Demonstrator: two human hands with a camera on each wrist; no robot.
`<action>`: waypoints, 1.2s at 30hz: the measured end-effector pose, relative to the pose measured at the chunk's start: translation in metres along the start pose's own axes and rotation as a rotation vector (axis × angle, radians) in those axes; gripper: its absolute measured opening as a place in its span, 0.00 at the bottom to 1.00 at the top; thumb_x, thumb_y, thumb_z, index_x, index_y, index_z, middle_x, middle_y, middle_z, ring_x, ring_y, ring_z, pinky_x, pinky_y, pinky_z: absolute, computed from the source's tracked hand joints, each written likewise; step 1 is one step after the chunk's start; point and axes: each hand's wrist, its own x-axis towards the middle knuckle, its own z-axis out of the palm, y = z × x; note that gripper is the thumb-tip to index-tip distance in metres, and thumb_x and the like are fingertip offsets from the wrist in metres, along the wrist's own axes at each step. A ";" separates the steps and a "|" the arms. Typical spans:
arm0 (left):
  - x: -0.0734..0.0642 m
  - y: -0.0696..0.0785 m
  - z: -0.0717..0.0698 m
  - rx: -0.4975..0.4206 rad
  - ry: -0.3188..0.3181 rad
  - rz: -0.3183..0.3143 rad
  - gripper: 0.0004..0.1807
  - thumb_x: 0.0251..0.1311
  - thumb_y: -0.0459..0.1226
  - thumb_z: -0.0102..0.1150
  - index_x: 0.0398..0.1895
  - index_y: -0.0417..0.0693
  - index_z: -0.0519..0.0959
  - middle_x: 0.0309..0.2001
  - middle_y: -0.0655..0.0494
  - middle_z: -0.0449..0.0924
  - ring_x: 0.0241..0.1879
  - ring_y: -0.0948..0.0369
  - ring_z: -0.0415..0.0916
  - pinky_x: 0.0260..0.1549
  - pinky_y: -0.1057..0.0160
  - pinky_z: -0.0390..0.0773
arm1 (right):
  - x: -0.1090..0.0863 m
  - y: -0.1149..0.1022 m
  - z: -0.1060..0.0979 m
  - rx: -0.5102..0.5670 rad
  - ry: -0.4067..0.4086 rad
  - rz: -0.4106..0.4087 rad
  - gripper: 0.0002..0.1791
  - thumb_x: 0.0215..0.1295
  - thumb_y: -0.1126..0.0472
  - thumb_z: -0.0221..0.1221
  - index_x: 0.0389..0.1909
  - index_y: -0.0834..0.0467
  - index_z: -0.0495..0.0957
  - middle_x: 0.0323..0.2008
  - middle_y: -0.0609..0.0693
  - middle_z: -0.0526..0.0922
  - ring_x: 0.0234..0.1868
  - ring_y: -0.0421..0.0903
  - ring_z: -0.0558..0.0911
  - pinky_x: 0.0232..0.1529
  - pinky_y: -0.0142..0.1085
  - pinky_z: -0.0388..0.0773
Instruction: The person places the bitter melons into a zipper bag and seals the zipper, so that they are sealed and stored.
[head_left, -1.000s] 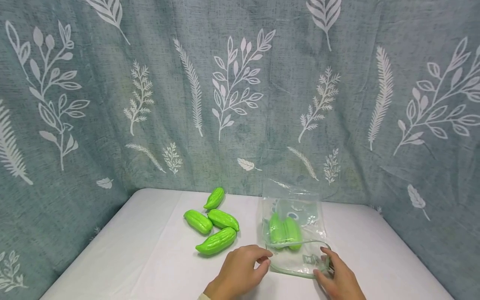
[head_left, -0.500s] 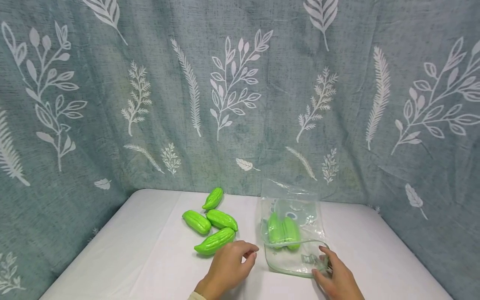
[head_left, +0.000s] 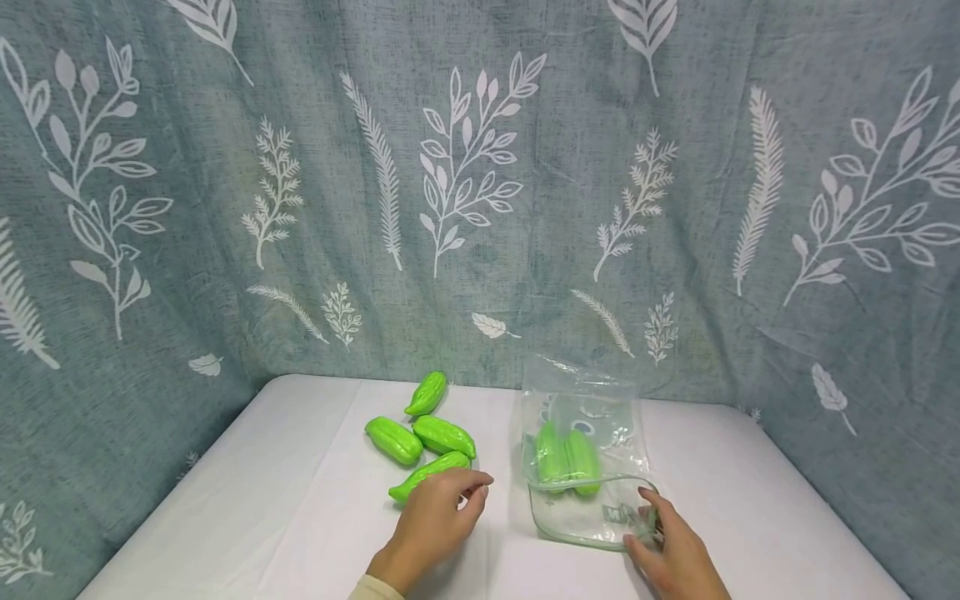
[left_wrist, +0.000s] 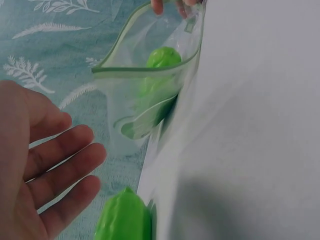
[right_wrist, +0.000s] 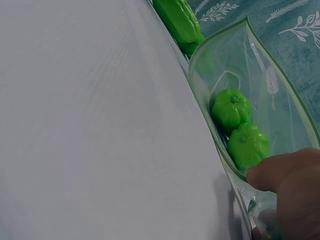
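Note:
A clear zip bag (head_left: pixel 573 527) with a pale green rim lies mouth-open towards me at the right of the table, two green bitter melons (left_wrist: pixel 164 57) inside it. At its right corner my right hand (head_left: pixel 675 550) pinches the rim; the right wrist view shows the thumb (right_wrist: pixel 285 170) over the edge, the other fingers mostly hidden. My left hand (head_left: pixel 435 518) holds nothing, its fingers loosely bent. It is over the nearest loose bitter melon (head_left: pixel 416 482), partly covering it in the head view. Behind lie three more bitter melons, the middle one (head_left: pixel 444 436) among them.
A white cloth (head_left: pixel 300 500) covers the table. Around the back and sides hangs a grey-green curtain (head_left: pixel 480 317) with white leaf prints. The bag's far end reaches close to the curtain.
My left hand has left the bag's left rim and moved left to the nearest loose bitter melon. The right hand stays on the bag's corner, and the bag's mouth remains open.

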 end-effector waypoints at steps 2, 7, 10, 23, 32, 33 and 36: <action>0.000 -0.003 -0.003 0.018 0.028 -0.006 0.07 0.61 0.32 0.63 0.39 0.49 0.88 0.32 0.66 0.83 0.30 0.71 0.75 0.31 0.68 0.77 | 0.000 0.000 0.000 0.001 0.002 -0.004 0.42 0.62 0.56 0.68 0.72 0.63 0.60 0.58 0.68 0.77 0.61 0.68 0.74 0.58 0.61 0.70; 0.001 -0.013 -0.012 0.037 0.057 -0.067 0.07 0.62 0.35 0.63 0.40 0.51 0.88 0.34 0.65 0.84 0.31 0.72 0.75 0.32 0.67 0.78 | 0.000 0.001 0.001 0.007 0.006 -0.012 0.42 0.62 0.57 0.68 0.72 0.63 0.60 0.58 0.68 0.77 0.61 0.68 0.74 0.58 0.62 0.70; -0.001 -0.020 -0.020 0.041 0.083 -0.090 0.06 0.61 0.35 0.65 0.39 0.52 0.88 0.33 0.65 0.84 0.31 0.73 0.75 0.31 0.67 0.78 | 0.000 0.001 0.002 0.005 0.008 -0.017 0.42 0.61 0.56 0.68 0.72 0.64 0.60 0.58 0.68 0.77 0.61 0.68 0.74 0.58 0.62 0.70; -0.006 -0.048 -0.041 0.026 0.132 -0.211 0.06 0.63 0.32 0.64 0.40 0.48 0.87 0.36 0.61 0.85 0.35 0.69 0.79 0.37 0.64 0.81 | 0.000 -0.001 0.002 -0.012 0.008 0.007 0.42 0.61 0.55 0.67 0.72 0.63 0.59 0.57 0.66 0.78 0.60 0.67 0.75 0.58 0.62 0.71; -0.009 -0.061 -0.038 0.046 0.086 -0.322 0.07 0.61 0.33 0.65 0.40 0.50 0.88 0.38 0.63 0.81 0.38 0.66 0.80 0.39 0.60 0.81 | 0.000 -0.001 0.002 -0.006 -0.003 0.022 0.42 0.61 0.56 0.67 0.72 0.63 0.60 0.57 0.67 0.78 0.60 0.68 0.75 0.58 0.62 0.70; -0.009 -0.062 -0.038 0.043 0.079 -0.333 0.07 0.61 0.33 0.65 0.40 0.51 0.88 0.38 0.63 0.81 0.39 0.67 0.80 0.40 0.60 0.81 | 0.000 -0.001 0.001 -0.006 -0.003 0.016 0.42 0.61 0.56 0.67 0.72 0.63 0.60 0.57 0.67 0.78 0.60 0.68 0.75 0.58 0.62 0.71; -0.010 -0.066 -0.037 0.031 0.069 -0.356 0.07 0.62 0.33 0.65 0.41 0.52 0.88 0.39 0.63 0.82 0.39 0.66 0.80 0.41 0.60 0.81 | 0.000 0.000 0.001 0.004 0.000 -0.005 0.42 0.62 0.56 0.67 0.72 0.63 0.59 0.57 0.67 0.78 0.60 0.67 0.75 0.58 0.62 0.71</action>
